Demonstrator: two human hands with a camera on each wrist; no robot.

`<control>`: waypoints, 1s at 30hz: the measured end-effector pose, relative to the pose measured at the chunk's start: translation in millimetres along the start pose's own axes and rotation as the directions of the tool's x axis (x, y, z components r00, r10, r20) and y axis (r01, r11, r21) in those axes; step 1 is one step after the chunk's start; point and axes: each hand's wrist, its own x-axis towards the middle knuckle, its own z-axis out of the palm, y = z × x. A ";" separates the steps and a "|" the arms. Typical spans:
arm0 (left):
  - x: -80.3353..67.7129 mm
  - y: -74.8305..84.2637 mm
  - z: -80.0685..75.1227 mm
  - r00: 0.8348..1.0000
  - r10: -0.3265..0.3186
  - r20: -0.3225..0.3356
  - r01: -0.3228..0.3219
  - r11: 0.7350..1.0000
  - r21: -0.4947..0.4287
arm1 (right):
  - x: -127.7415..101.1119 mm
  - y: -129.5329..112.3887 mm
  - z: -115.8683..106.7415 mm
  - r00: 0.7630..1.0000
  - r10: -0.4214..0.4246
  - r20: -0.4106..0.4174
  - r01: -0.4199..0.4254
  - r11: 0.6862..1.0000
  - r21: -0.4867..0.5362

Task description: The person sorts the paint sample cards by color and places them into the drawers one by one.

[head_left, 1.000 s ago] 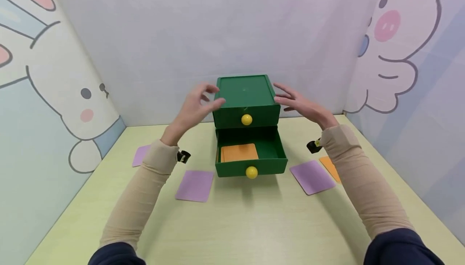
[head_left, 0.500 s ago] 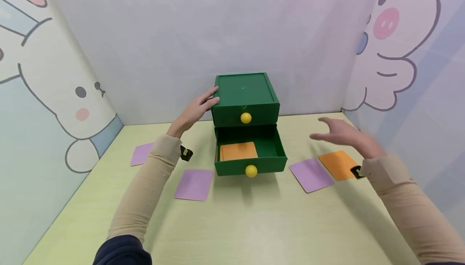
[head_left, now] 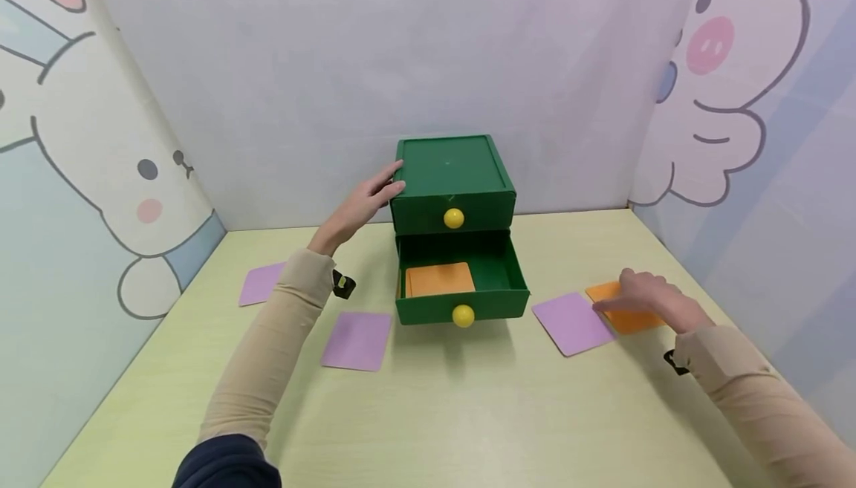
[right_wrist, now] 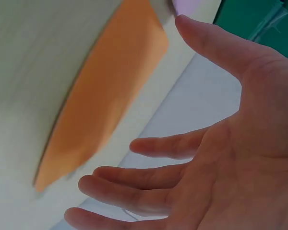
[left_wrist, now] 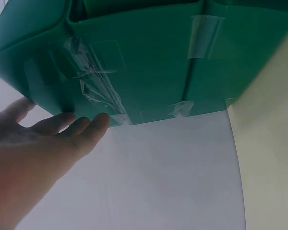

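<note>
Against the green drawer box (head_left: pixel 455 176), your left hand (head_left: pixel 361 206) rests flat-fingered; your right hand (head_left: pixel 645 298) hovers spread over the orange card (head_left: pixel 625 317), bare table (head_left: pixel 468 414) nearer you.

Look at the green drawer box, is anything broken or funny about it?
A bit. In the left wrist view, the green drawer box has clear tape patches stuck on its side, one crinkled and peeling, as if mended. The lower drawer stands pulled out with an orange card inside. Nothing is spilled or tipped.
</note>
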 end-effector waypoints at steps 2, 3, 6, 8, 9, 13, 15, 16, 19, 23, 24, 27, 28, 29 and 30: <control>2.4 -5.9 0.5 1.000 0.006 -0.008 -0.006 1.000 0.000 | 0.1 1.4 3.0 1.000 0.008 0.007 -0.008 1.000 0.010; 2.9 -7.2 0.8 1.000 0.009 -0.009 -0.009 1.000 0.002 | 0.3 2.1 4.2 1.000 0.008 0.006 -0.008 1.000 0.014; 3.3 -8.8 1.3 1.000 0.016 -0.010 -0.016 1.000 0.002 | 0.6 3.4 6.5 1.000 0.009 -0.008 -0.008 1.000 0.019; 3.2 -8.8 1.3 1.000 0.018 -0.007 -0.018 1.000 0.001 | 0.8 4.2 7.4 1.000 0.006 -0.021 -0.006 1.000 0.021; 3.1 -8.6 1.2 1.000 0.017 -0.005 -0.017 1.000 0.001 | 0.8 4.3 7.5 1.000 0.005 -0.026 -0.004 1.000 0.023; 2.6 -7.8 0.5 1.000 0.017 0.000 -0.017 1.000 -0.001 | 1.5 5.0 7.0 0.999 0.009 -0.031 -0.008 0.999 0.041; 2.3 -7.7 0.0 1.000 0.014 0.000 -0.014 1.000 -0.002 | 2.7 4.8 5.2 0.999 0.009 -0.038 -0.007 0.998 0.055; 2.3 -7.4 -0.1 1.000 0.013 -0.001 -0.013 1.000 -0.001 | 3.3 4.7 4.0 0.999 0.007 -0.046 -0.004 0.998 0.062; 2.0 -6.8 -0.2 1.000 0.006 -0.004 -0.006 1.000 0.001 | 5.6 3.6 -2.0 0.995 -0.018 -0.098 0.025 0.997 0.072; 1.4 -6.3 -0.2 1.000 0.004 -0.007 -0.004 1.000 -0.001 | 8.1 -2.5 -15.1 0.976 -0.100 -0.193 0.115 0.991 0.066; 1.3 -6.3 -0.2 1.000 0.003 -0.006 -0.003 1.000 -0.002 | 8.4 -5.1 -18.7 0.970 -0.121 -0.211 0.137 0.989 0.063; 1.2 -6.2 -0.4 1.000 0.001 -0.003 -0.001 1.000 -0.005 | 8.5 -14.0 -29.5 0.953 -0.177 -0.244 0.196 0.979 0.053; 1.3 -5.9 -0.4 1.000 -0.001 -0.001 0.001 1.000 -0.006 | 8.2 -17.2 -33.0 0.950 -0.191 -0.247 0.210 0.976 0.053; 1.5 -5.3 -0.5 1.000 -0.003 0.001 0.003 1.000 -0.005 | 7.9 -20.4 -36.3 0.946 -0.205 -0.250 0.224 0.973 0.050; 1.9 -4.5 -0.6 1.000 -0.008 0.006 0.008 1.000 -0.004 | 7.6 -23.8 -39.6 0.941 -0.219 -0.257 0.238 0.970 0.044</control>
